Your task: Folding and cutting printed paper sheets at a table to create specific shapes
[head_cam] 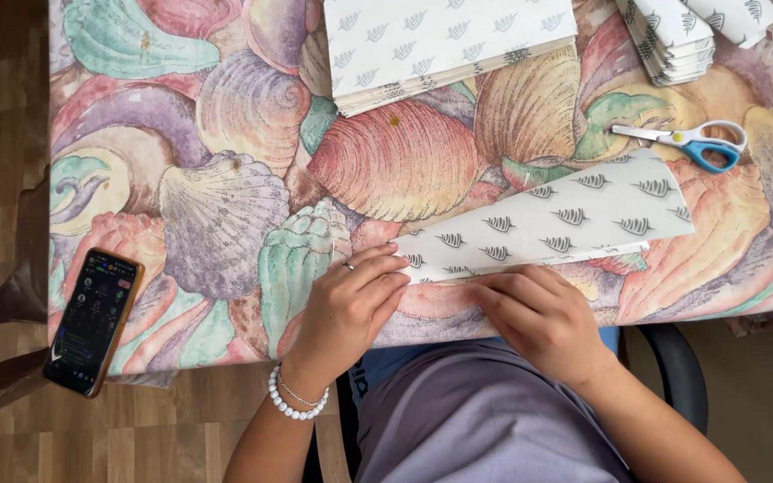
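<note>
Here, sheet: we log one folded sheet of white paper [555, 222] printed with small grey leaf marks, lying on the near edge of the table and fanning out to the right into a long tapered shape, its narrow end toward us.
Sheet position: it sits between the two hands at its near tip, with its wide end just below the scissors.
Left hand: our left hand [348, 309] lies palm down, fingers stretched flat and together, pressing the narrow left end of the sheet; it is not curled round anything. A ring shows on one finger and a white bead bracelet [294, 402] circles the wrist.
Right hand: our right hand [540, 317] is loosely bent, fingertips pushed down on the lower edge of the same sheet; whether it pinches a fold we cannot tell.
Scissors: a pair of scissors [691, 140] with blue and yellow handles lies shut, just above the sheet's wide end, apart from both hands.
Stacks: a stack of flat sheets [445, 45] of the same print sits at the far edge; a second pile of folded pieces [686, 36] sits at the far right.
Table: the tablecloth [234, 179] carries a pastel seashell pattern.
Phone: a phone [94, 320] with a lit screen lies at the near left corner, well apart from the hands.
</note>
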